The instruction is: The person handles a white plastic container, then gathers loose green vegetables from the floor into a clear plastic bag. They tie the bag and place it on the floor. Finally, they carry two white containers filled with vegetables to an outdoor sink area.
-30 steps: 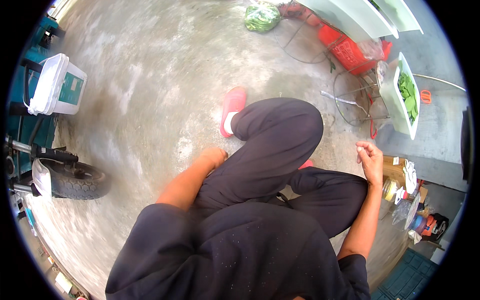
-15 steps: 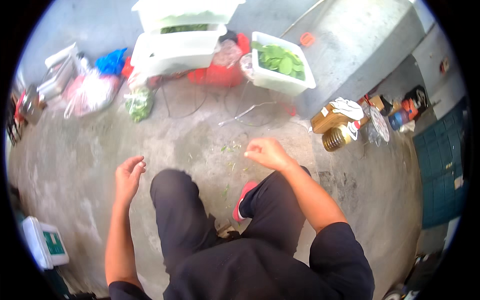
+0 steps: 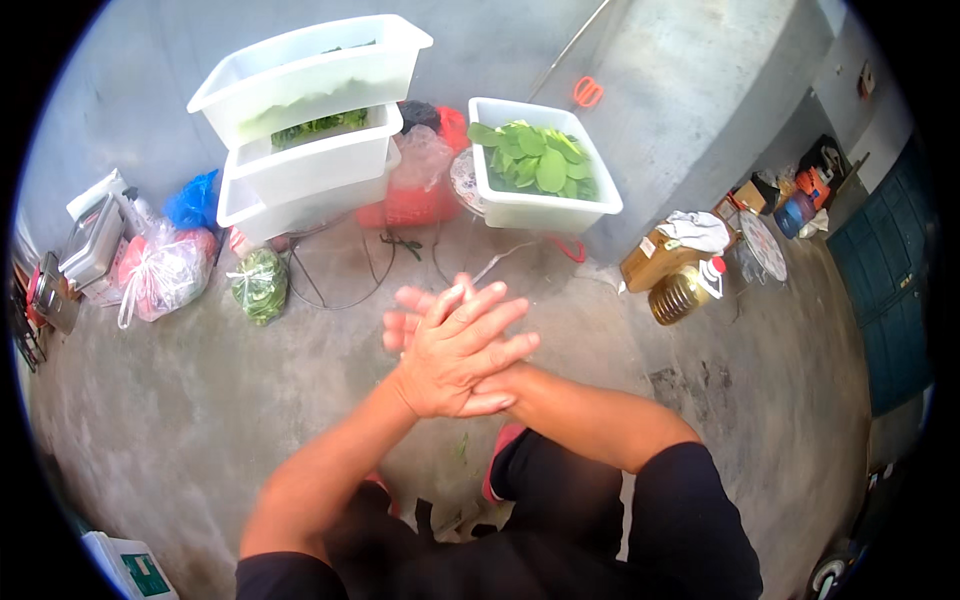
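Note:
In front of my body my two hands meet, crossed palm to palm. My left hand (image 3: pixel 455 352) lies on top with its fingers stretched out and spread. Under it is my right hand (image 3: pixel 402 322), its palm mostly hidden; its fingertips stick out to the left, also straight. No object shows in either hand. Beyond them, a white tub (image 3: pixel 545 212) holds loose green leaves (image 3: pixel 548 165). Farther left stand stacked white tubs (image 3: pixel 300 165), with more greens visible in them.
A bag of greens (image 3: pixel 260 287) and a knotted plastic bag (image 3: pixel 170 270) sit at left. To the right are a cardboard box (image 3: pixel 645 265) and an oil jug (image 3: pixel 680 295). Orange-handled scissors (image 3: pixel 588 92) are by the wall. A white bucket (image 3: pixel 130 565) stands lower left.
My hands, apart over my knees before, have come together in the middle, left over right. My view has shifted, and my legs appear lower and farther back.

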`<state>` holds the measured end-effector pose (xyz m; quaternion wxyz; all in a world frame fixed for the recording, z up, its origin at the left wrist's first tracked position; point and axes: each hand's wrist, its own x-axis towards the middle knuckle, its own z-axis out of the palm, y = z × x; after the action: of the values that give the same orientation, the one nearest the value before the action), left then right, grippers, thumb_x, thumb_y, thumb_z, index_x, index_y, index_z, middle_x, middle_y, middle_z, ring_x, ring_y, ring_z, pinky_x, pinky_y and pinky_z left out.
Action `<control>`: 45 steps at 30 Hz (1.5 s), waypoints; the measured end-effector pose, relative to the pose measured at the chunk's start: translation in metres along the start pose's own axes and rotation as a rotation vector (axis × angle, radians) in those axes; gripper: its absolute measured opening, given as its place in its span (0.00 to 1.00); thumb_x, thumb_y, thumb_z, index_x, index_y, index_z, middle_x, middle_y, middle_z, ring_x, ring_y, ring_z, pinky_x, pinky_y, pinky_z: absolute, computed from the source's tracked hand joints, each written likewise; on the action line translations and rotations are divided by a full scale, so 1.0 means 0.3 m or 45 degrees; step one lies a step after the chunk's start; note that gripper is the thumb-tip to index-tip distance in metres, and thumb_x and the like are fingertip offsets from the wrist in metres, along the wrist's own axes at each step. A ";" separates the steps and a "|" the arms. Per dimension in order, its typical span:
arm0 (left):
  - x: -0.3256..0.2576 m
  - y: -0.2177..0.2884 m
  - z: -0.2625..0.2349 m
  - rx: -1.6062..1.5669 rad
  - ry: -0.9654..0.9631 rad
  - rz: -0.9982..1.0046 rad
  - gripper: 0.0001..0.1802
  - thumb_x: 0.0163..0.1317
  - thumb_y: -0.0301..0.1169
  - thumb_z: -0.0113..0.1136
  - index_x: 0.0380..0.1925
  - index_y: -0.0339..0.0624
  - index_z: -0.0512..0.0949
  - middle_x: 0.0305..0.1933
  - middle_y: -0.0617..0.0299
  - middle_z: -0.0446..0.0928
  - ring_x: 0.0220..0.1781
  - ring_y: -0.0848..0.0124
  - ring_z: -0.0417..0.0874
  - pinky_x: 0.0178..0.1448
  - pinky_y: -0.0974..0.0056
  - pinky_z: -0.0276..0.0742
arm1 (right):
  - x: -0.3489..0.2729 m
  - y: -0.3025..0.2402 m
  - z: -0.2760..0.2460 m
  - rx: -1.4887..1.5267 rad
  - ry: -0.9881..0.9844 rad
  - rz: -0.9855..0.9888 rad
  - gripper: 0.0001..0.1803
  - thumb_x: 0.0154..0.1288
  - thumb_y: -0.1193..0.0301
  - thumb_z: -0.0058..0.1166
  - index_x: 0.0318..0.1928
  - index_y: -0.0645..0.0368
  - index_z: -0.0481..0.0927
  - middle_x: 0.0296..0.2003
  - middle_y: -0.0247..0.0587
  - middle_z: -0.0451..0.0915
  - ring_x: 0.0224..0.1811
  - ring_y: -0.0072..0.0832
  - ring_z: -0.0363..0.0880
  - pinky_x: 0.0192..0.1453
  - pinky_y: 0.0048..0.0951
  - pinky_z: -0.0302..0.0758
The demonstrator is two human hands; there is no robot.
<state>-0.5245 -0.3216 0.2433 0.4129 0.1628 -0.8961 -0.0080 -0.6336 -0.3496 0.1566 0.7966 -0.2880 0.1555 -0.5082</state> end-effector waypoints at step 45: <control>0.545 -0.725 -0.537 -1.311 1.585 -2.471 0.33 0.57 0.52 0.53 0.57 0.47 0.59 0.45 0.53 0.71 0.34 0.63 0.76 0.32 0.65 0.71 | -0.623 -0.668 -0.126 -0.469 1.323 0.017 0.32 0.41 0.83 0.43 0.54 0.61 0.65 0.52 0.48 0.68 0.57 0.45 0.65 0.63 0.53 0.59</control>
<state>-0.4421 -0.5571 0.4377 0.6036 0.5491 0.0444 -0.5764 -0.8798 -0.2565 0.2422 0.5547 -0.1327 0.6164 -0.5428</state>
